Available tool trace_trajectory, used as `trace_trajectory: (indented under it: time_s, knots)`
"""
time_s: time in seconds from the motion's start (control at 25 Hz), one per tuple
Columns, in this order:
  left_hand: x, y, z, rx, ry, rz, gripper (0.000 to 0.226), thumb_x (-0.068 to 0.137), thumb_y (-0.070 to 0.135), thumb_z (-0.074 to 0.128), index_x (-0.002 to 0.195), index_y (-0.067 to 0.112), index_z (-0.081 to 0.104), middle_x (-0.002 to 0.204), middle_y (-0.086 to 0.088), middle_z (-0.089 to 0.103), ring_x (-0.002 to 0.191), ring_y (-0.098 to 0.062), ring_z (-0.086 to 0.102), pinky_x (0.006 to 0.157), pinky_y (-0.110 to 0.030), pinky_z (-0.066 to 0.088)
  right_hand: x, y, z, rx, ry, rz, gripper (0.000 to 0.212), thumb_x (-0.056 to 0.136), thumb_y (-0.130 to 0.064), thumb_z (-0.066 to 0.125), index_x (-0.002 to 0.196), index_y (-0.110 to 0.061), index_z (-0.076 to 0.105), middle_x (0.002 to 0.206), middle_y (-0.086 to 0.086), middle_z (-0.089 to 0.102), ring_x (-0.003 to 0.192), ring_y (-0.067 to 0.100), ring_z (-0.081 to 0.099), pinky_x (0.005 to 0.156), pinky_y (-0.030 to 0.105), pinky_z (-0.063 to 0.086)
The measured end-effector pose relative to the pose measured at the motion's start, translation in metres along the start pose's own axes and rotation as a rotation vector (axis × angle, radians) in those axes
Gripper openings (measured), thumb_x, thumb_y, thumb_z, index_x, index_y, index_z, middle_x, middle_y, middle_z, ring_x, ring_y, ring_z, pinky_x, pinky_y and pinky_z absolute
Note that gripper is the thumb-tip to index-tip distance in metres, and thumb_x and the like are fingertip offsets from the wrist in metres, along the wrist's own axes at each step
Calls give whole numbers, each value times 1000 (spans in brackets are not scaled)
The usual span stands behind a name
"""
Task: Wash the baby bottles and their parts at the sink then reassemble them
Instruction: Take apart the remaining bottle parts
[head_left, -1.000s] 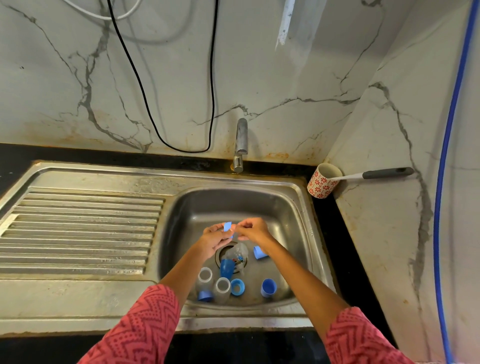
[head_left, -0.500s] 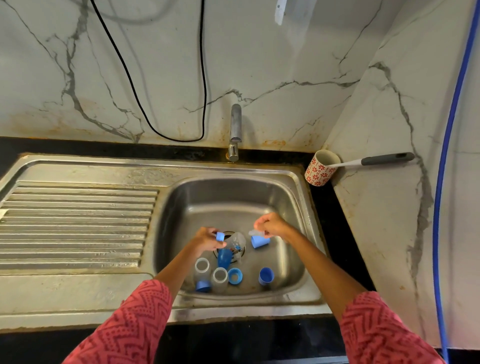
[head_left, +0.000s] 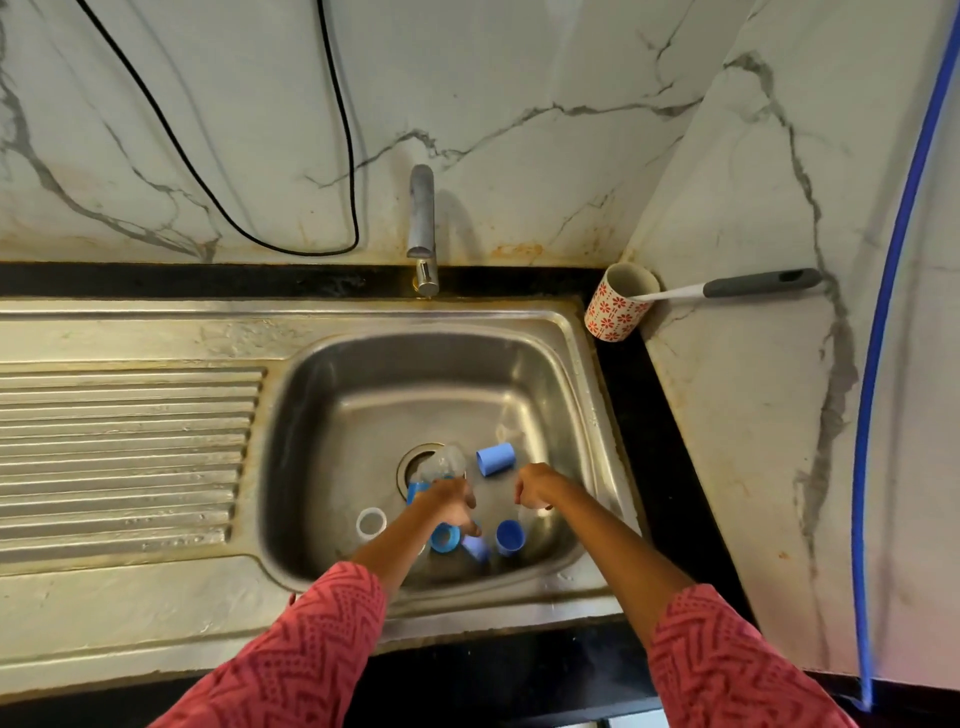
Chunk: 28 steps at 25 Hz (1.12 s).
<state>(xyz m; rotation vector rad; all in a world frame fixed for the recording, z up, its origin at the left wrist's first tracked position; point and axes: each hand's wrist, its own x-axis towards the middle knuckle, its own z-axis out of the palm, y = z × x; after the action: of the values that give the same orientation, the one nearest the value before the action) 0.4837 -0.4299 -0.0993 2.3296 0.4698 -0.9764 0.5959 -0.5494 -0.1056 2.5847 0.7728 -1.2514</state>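
Steel sink (head_left: 332, 395) holds blue caps (head_left: 495, 459); patterned cup (head_left: 618, 304) stands beside.

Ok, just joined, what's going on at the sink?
A person is working over the sink basin, both hands low among loose blue bottle parts. The left hand reaches by a blue ring; the right hand is curled, contents unclear. A blue cap lies near the drain. The tap looks off.

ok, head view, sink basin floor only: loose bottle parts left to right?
White ring → blue ring under the left hand → blue cap → right hand. The blue cylinder lies farther back.
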Motion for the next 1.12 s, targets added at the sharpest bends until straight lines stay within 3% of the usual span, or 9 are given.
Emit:
trace_trajectory:
  time_s: [0.08,0.2,0.36,0.48,0.64,0.8,0.96,1.04,1.12]
  knots:
    - [1,-1,-6,-31,81,-8,50,87,33,63,130,11,54,135,-5,51,123,-23,48,103,-28,38,4,-1,-5,-3,29,9,32,93,-10,47,122,-1,58,110,12,58,93,24,54,81,30,46]
    - [0,-12,-27,-75,207,-33,35,90,24,59,122,11,62,133,-3,55,123,-20,49,99,-20,36,7,-11,-25,39,119,-17,35,93,-15,50,125,0,55,123,19,57,110,31,57,87,31,45]
    - [-5,-41,-60,-202,278,-87,30,90,20,60,114,4,67,121,-8,64,112,-20,58,84,-15,44,18,-37,-53,255,228,-135,23,89,-8,48,94,8,64,111,25,64,91,27,62,78,33,47]
    - [0,-60,-98,-543,410,-204,25,88,18,62,105,0,68,105,-17,68,86,-24,64,78,-29,49,12,-62,-71,610,299,-221,23,87,-4,51,93,13,65,86,31,64,65,14,49,65,40,52]
    - [-2,-44,-177,-983,650,-109,26,97,26,50,97,2,61,90,-12,61,63,-17,54,62,-29,48,-10,-90,-110,978,230,-259,23,95,-4,49,110,8,62,82,13,62,59,11,54,57,18,49]
    - [8,-22,-251,-1048,727,-103,30,94,26,55,100,-4,57,88,-13,62,73,-26,62,73,-42,56,-25,-110,-135,1144,223,-340,28,97,-7,48,116,11,59,95,23,65,64,15,61,62,18,53]
    - [24,-22,-268,-879,675,-110,40,92,12,58,122,-13,47,122,-26,57,108,-41,59,93,-48,50,-30,-117,-142,1190,198,-342,27,97,-8,49,116,8,60,113,27,63,96,37,64,80,31,52]
    - [20,-19,-269,-1006,662,-74,39,95,7,49,129,-10,42,130,-25,50,117,-40,53,96,-47,48,-25,-119,-143,1226,186,-324,27,96,-8,51,116,8,60,108,26,64,87,32,66,77,29,54]
    - [17,-21,-267,-1031,651,-66,24,95,4,48,115,-8,51,121,-22,56,108,-36,58,93,-46,50,-19,-125,-141,1266,164,-307,27,96,-8,52,115,9,59,102,24,63,73,21,64,76,30,55]
